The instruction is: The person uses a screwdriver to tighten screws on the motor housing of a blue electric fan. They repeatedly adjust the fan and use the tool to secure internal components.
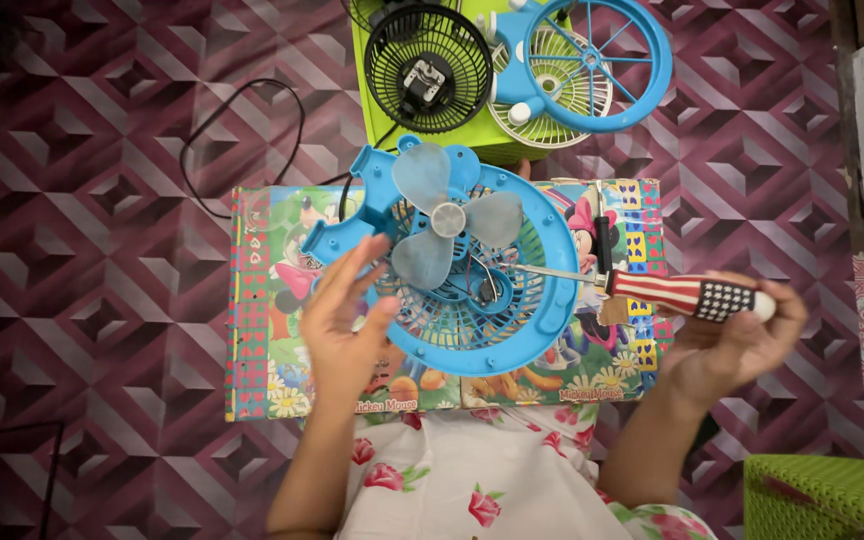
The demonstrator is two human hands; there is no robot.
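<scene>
- Blue fan (pixel 452 270): small, three pale blades facing up, front guard off; lies flat on the colourful cartoon board (pixel 262 330) that serves as the surface, likely so the hub and wiring are reachable from above.
- Left hand (pixel 347 325): open, fingers spread, palm against the fan's left rim and grille; grips nothing, seemingly steadying the housing.
- Right hand (pixel 737 340): closed around the striped handle of a screwdriver (pixel 687 293), whose shaft runs leftward over the rim so the tip reaches toward the centre by the motor.
- Second, dark-handled tool (pixel 602 245): rests on the board just beside the fan's right rim.
- Green stool (pixel 377 90): beyond the board, carrying a black fan (pixel 429 68) and a blue guard ring (pixel 597 60) over a white grille.
- Black cable (pixel 242 140): looped on the patterned floor, left.
</scene>
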